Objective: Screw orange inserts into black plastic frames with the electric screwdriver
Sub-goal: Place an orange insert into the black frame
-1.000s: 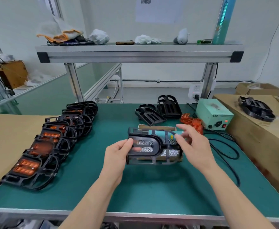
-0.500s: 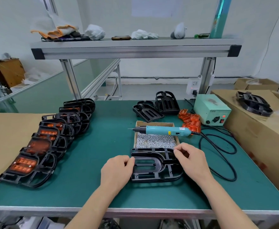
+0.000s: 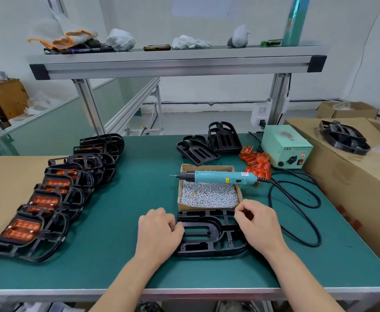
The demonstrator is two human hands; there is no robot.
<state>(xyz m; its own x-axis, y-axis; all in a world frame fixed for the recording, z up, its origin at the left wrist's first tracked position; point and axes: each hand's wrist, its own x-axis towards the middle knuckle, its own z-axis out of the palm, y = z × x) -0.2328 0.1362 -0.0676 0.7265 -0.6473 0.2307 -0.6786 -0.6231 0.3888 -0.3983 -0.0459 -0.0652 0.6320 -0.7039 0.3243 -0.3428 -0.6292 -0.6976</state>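
At the near edge of the green tabletop point(image 3: 121, 255) a black plastic frame point(image 3: 209, 233) lies flat between the two hands. The left hand point(image 3: 159, 233) sits at its left end, fingers curled under and thumb pinching that rim. The right hand point(image 3: 258, 224) is over the frame's far right corner, fingers curled and thumb and forefinger drawn together; whether they grasp anything cannot be told.

Just beyond the frame, touching or nearly touching its far edge, stands a shallow cardboard box point(image 3: 179, 194) full of small silver screws point(image 3: 209, 194). The electric screwdriver point(image 3: 220, 177) lies across the far part of the box, bit pointing left, neither hand on it. Its black cable point(image 3: 297, 221) loops over the tabletop to the right.

To the left, well apart from the hands, a row of black frames fitted with orange inserts point(image 3: 49, 199) overlaps from near to far. Farther right, behind the screwdriver's handle, is a loose pile of orange inserts point(image 3: 257, 163), and beside it a pale green power supply point(image 3: 285, 149). Bare black frames point(image 3: 207, 149) lean together at the far middle. On the right, more frames point(image 3: 344, 136) lie on a cardboard carton point(image 3: 342, 176).
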